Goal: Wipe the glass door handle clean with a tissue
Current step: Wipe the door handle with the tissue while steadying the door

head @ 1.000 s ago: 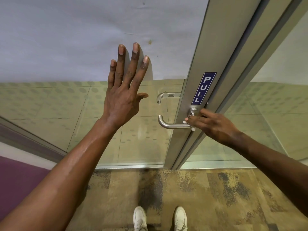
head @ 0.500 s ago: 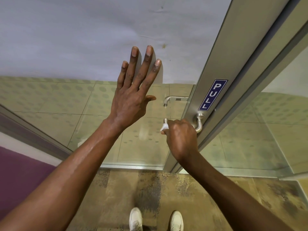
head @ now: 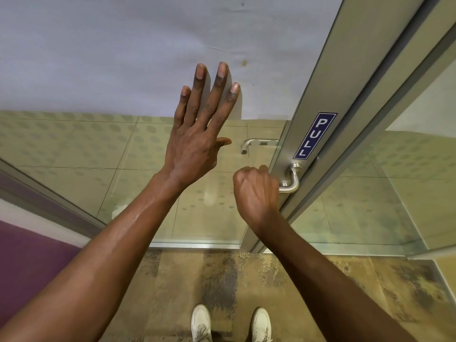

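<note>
The brushed-metal lever handle (head: 291, 181) sticks out of the door's aluminium frame (head: 318, 99), under a blue PULL sign (head: 314, 135). My right hand (head: 255, 193) is closed in a fist around the free end of the lever, hiding most of the bar. The tissue is not visible inside the fist. My left hand (head: 199, 134) is flat on the glass pane (head: 74, 156), fingers spread, to the left of the handle. A second handle (head: 256, 144) shows through the glass on the far side.
A frosted band (head: 123, 45) covers the upper glass. A second glass panel (head: 407, 193) stands to the right of the frame. Below lies patterned carpet (head: 222, 280), with my white shoes (head: 202, 324) on it, and a purple wall strip (head: 29, 262) at the left.
My right hand slid from the handle's base by the frame out to the lever's free end and closed over it; the white tissue seen earlier is now hidden. My left hand stayed on the glass.
</note>
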A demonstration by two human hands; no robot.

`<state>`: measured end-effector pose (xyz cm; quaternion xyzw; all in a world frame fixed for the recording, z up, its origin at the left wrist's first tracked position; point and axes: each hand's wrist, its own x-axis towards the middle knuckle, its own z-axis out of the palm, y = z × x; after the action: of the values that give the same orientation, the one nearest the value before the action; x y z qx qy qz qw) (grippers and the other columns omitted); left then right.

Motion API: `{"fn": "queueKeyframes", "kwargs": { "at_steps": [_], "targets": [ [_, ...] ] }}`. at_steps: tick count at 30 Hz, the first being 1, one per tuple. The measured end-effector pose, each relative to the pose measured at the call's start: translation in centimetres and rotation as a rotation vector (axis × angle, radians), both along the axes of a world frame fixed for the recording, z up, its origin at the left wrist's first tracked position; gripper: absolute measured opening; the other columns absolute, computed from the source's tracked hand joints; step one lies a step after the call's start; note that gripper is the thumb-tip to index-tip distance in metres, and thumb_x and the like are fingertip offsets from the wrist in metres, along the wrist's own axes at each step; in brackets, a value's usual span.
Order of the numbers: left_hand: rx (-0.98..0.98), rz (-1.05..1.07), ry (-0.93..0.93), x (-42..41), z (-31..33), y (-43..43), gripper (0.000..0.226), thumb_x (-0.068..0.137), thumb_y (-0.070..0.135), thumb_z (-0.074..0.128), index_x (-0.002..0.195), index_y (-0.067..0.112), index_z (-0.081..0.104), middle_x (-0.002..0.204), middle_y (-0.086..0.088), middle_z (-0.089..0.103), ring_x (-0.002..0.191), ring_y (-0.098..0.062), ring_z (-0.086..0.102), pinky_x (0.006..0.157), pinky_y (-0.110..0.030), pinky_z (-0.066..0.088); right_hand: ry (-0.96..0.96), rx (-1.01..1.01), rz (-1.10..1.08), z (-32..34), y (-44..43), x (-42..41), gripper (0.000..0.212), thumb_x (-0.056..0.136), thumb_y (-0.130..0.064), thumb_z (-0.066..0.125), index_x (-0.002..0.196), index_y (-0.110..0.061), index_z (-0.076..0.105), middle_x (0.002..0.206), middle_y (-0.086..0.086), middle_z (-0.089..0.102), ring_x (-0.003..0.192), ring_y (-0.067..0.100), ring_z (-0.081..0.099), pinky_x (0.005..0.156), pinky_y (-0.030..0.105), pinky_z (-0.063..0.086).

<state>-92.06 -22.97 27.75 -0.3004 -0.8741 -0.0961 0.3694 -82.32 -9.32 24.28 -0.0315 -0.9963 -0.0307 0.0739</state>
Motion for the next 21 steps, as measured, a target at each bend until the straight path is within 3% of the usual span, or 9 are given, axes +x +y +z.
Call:
{"fn": "queueKeyframes", "kwargs": {
  "at_steps": [1, 4, 8, 10, 15, 18, 21],
  "targets": [
    [0.005, 0.000, 0.004, 0.0, 0.0, 0.0, 0.106, 0.099, 0.038, 0.080, 0.177, 0.013, 0.013, 0.178, 0.006, -0.035, 0.165, -0.023, -0.041, 0.142, -0.046, -0.014, -0.028, 0.061, 0.046, -0.1, 0.5, 0.7, 0.004, 0.093, -0.002, 0.072, 0.097, -0.002, 0.072, 0.075, 0.012, 0.060, 0.081, 0.028, 0.065, 0.054, 0.034, 0.038],
    [0.007, 0.005, 0.010, 0.0, -0.1, 0.0, 0.105, 0.099, 0.037, 0.081, 0.177, 0.012, 0.015, 0.179, -0.001, -0.025, 0.166, -0.024, -0.039, 0.142, -0.046, -0.014, 0.080, 0.202, 0.152, -2.1, 2.9, 2.3, 0.042, 0.087, -0.009, 0.081, 0.125, 0.008, 0.074, 0.082, 0.015, 0.078, 0.080, 0.029, 0.074, 0.048, 0.031, 0.048],
    [0.007, 0.010, 0.011, 0.0, -0.2, 0.0, 0.105, 0.099, 0.037, 0.081, 0.177, 0.012, 0.016, 0.180, -0.008, -0.014, 0.166, -0.023, -0.038, 0.142, -0.046, -0.013, 0.318, 0.082, 0.304, -5.0, 7.4, 3.3, 0.043, 0.094, -0.001, 0.070, 0.136, 0.009, 0.066, 0.099, 0.021, 0.079, 0.080, 0.032, 0.071, 0.047, 0.038, 0.058],
    [0.005, 0.011, 0.016, -0.1, -0.3, 0.0, 0.105, 0.098, 0.037, 0.081, 0.177, 0.011, 0.017, 0.181, -0.008, -0.012, 0.167, -0.024, -0.038, 0.142, -0.047, -0.013, 0.337, 0.044, 0.285, -6.1, 9.8, 3.5, 0.052, 0.089, 0.002, 0.072, 0.140, 0.004, 0.064, 0.106, 0.018, 0.079, 0.085, 0.031, 0.067, 0.046, 0.037, 0.056],
    [0.005, 0.000, 0.030, -0.2, -0.3, 0.0, 0.103, 0.101, 0.038, 0.081, 0.177, 0.013, 0.015, 0.181, 0.005, -0.033, 0.168, -0.024, -0.036, 0.143, -0.047, -0.012, 0.485, 0.000, 0.308, -9.0, 13.9, 4.1, 0.066, 0.079, 0.010, 0.084, 0.142, -0.001, 0.067, 0.125, 0.014, 0.078, 0.096, 0.027, 0.048, 0.052, 0.035, 0.052],
    [0.006, -0.001, 0.032, -0.2, -0.3, 0.0, 0.102, 0.102, 0.039, 0.080, 0.177, 0.013, 0.015, 0.181, 0.005, -0.033, 0.168, -0.025, -0.036, 0.143, -0.047, -0.012, 0.507, -0.034, 0.293, -10.0, 15.0, 4.3, 0.070, 0.081, 0.012, 0.082, 0.147, -0.001, 0.063, 0.138, 0.013, 0.073, 0.094, 0.027, 0.049, 0.058, 0.035, 0.052],
    [0.003, -0.003, 0.031, -0.3, -0.4, -0.1, 0.102, 0.103, 0.039, 0.079, 0.178, 0.014, 0.014, 0.182, 0.005, -0.032, 0.169, -0.025, -0.035, 0.143, -0.047, -0.011, 0.539, -0.116, 0.229, -11.0, 14.7, 4.4, 0.073, 0.086, 0.016, 0.074, 0.153, -0.003, 0.054, 0.148, 0.015, 0.067, 0.091, 0.027, 0.049, 0.068, 0.028, 0.040]
  ]
}}
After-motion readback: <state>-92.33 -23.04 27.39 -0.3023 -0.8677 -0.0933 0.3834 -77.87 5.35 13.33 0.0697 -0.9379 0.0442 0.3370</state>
